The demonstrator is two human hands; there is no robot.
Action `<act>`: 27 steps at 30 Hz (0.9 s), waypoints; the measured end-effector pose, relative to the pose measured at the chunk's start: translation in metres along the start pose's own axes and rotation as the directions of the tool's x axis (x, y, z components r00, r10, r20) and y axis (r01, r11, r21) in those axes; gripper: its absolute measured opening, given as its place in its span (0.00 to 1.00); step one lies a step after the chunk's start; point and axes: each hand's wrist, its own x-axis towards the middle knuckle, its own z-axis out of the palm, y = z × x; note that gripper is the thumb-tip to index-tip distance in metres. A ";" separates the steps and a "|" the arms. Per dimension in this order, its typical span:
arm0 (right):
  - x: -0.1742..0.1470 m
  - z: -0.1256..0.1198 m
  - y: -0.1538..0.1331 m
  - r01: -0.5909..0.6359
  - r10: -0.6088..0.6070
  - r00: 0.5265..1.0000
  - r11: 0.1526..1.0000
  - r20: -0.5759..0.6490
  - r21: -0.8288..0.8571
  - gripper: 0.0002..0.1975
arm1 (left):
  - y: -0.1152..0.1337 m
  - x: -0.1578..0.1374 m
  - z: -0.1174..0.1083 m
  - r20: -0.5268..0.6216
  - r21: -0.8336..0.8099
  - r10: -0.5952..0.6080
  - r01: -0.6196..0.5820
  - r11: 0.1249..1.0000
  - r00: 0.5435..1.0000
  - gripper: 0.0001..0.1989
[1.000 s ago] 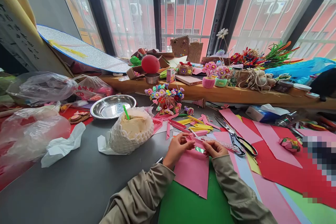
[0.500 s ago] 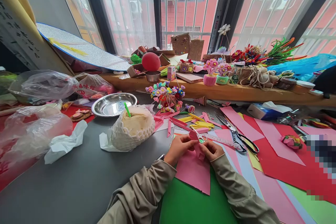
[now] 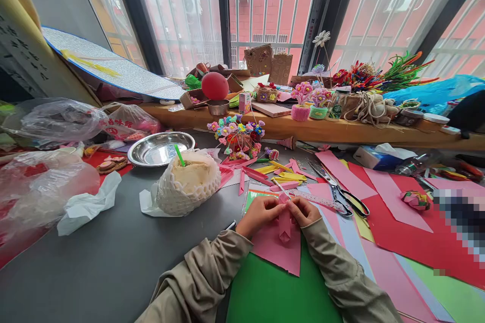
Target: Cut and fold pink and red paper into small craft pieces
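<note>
Between my two hands is a folded strip of pink paper, its lower end hanging down toward me. My left hand pinches its upper left side, and my right hand pinches the upper right, fingertips almost meeting. Beneath them a pink paper sheet lies on a green sheet. Small scissors lie just beyond my fingers, partly hidden by them. Folded yellow paper strips and pink folded pieces are scattered farther back. Large black-handled scissors rest to the right of my right hand.
A coconut in foam netting with a green straw stands left, before a metal dish. Plastic bags and a crumpled tissue lie farther left. Red paper spreads right. A wooden ledge holding crafts runs along the back.
The folded pink strip has been turned so its lower end points down toward me. My fingertips have come closer together at its top. The view has shifted slightly.
</note>
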 end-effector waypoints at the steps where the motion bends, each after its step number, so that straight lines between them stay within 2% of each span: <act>1: 0.000 0.000 0.000 0.004 -0.004 1.000 1.000 -0.002 0.011 0.16 | 0.000 0.000 0.000 0.009 0.014 0.009 -0.009 1.000 1.000 0.17; 5: 0.001 0.001 0.002 0.022 -0.021 1.000 0.998 -0.011 0.058 0.15 | -0.002 -0.001 0.000 0.046 0.002 0.027 -0.027 1.000 0.999 0.16; 11: 0.001 0.001 0.001 0.011 -0.010 1.000 0.993 -0.006 0.115 0.14 | 0.000 -0.002 0.001 0.088 -0.065 -0.028 0.034 0.997 0.996 0.16; 15: 0.003 -0.001 0.005 -0.007 0.007 1.000 0.990 0.000 0.139 0.14 | 0.002 -0.001 0.000 -0.004 -0.118 0.019 -0.019 0.993 1.000 0.15; 18: 0.004 -0.003 0.008 -0.004 0.002 1.000 0.987 0.018 0.159 0.15 | 0.002 0.000 0.000 -0.065 -0.201 0.001 -0.014 0.980 0.998 0.15; 27: 0.005 -0.001 0.003 -0.028 0.027 1.000 0.970 0.006 0.240 0.14 | 0.004 0.000 -0.001 -0.123 -0.267 -0.061 0.027 0.963 0.991 0.16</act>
